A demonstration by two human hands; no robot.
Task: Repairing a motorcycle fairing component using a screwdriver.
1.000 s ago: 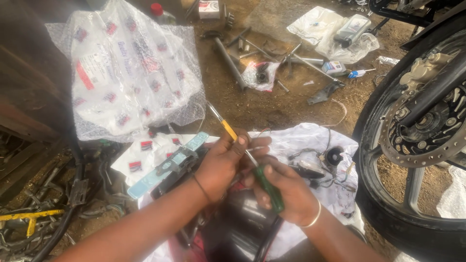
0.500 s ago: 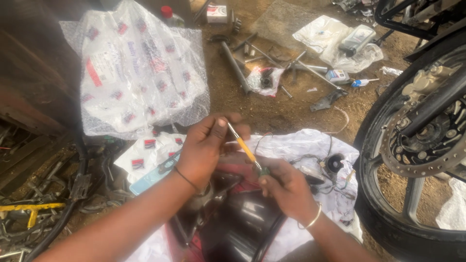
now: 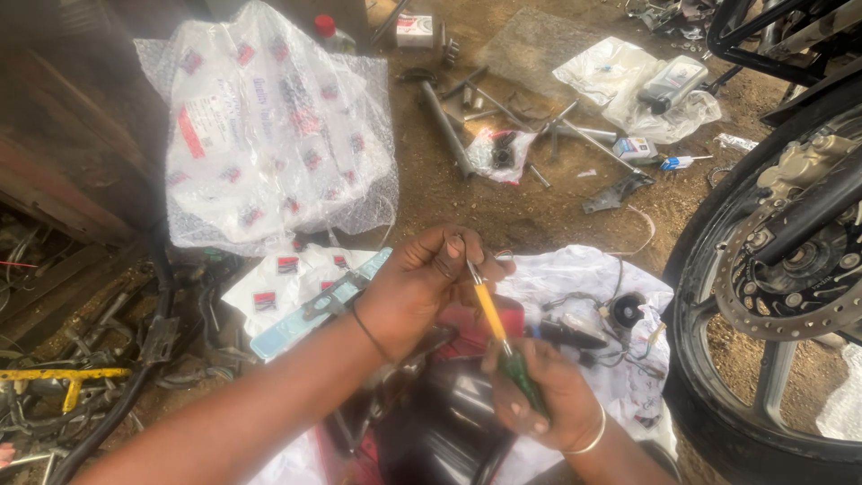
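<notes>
My right hand (image 3: 543, 395) grips a screwdriver (image 3: 500, 334) with a yellow and green handle, its shaft pointing up and to the left. My left hand (image 3: 422, 287) pinches a small part at the screwdriver's tip, hidden by the fingers. Both hands hover over a black and red motorcycle body part (image 3: 449, 422) that lies on a white plastic sheet (image 3: 575, 274).
A motorcycle front wheel with brake disc (image 3: 781, 287) stands at the right. A large bubble-wrap bag (image 3: 269, 135) lies on the dirt at the upper left. Metal rods and tools (image 3: 467, 117), plastic bags and an oil bottle (image 3: 669, 85) lie farther off. Wires and scrap (image 3: 81, 359) sit at left.
Both hands have stayed together on the screwdriver; the screwdriver's tilt has steepened and the right hand has slid lower. The camera view has shifted slightly.
</notes>
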